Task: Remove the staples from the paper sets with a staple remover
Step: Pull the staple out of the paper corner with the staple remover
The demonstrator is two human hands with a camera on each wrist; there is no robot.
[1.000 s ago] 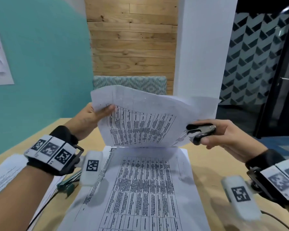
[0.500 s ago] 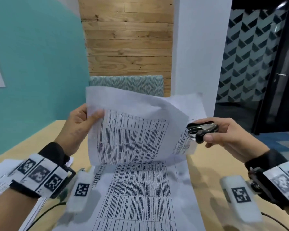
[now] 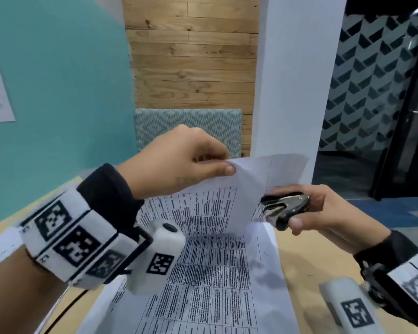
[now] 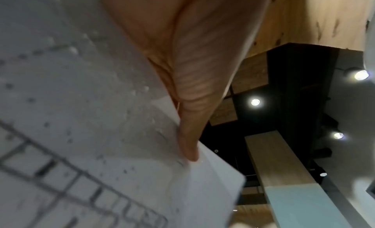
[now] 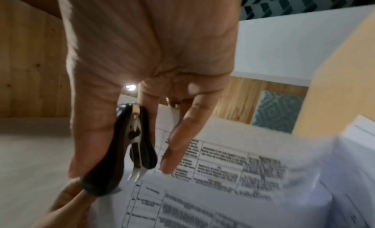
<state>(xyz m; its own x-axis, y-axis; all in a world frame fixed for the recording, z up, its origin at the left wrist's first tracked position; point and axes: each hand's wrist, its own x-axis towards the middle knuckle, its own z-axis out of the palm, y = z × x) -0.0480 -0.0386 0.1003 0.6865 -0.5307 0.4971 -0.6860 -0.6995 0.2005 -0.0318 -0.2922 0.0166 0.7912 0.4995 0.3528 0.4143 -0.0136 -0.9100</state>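
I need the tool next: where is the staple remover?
In the head view, the staple remover is held in the right hand, at the raised sheet's right edge, above the table.

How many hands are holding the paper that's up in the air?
2. The left hand pinches the lifted sheet at its top edge. The right hand, which also grips the staple remover, has fingers on the sheet's right corner.

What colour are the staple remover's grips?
Black grips on the staple remover with silver metal claws; the right wrist view shows it best.
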